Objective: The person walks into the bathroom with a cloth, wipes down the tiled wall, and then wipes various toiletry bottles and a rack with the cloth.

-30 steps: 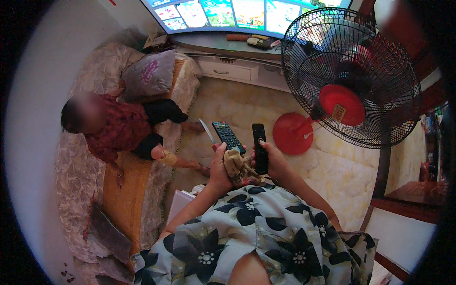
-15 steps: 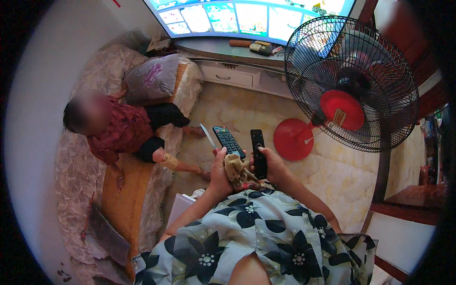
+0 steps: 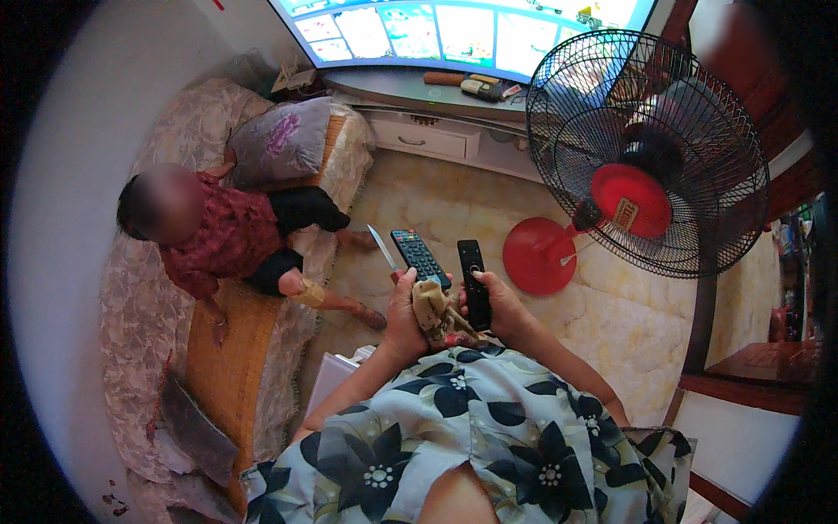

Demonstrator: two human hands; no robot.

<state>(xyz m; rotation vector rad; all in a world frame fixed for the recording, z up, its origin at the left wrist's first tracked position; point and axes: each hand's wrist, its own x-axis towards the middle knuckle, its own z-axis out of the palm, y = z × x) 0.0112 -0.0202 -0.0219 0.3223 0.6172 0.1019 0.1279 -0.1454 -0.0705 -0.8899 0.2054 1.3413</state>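
In front of my body, my left hand (image 3: 403, 325) grips several things at once. A multi-button black remote control (image 3: 419, 256) stands up out of it. Beside that, a knife (image 3: 382, 248) with a pale blade and a red handle points up and to the left. A bunched beige cloth (image 3: 429, 304) is held against the lower end of the remote. My right hand (image 3: 508, 313) is closed around a slim black remote control (image 3: 470, 253), its thumb lying on the upper buttons. The fingers under both remotes are mostly hidden.
A lit television (image 3: 436, 35) stands on a cabinet (image 3: 419, 140) ahead. To the right is a black fan with a red base (image 3: 539, 258). At left, a person in a red shirt (image 3: 231, 218) sits on a mat-covered sofa (image 3: 218, 375) with a grey cushion (image 3: 288, 144).
The slim remote in my right hand has tipped very slightly to the left. Both hands keep their grips, and the view has shifted a little.
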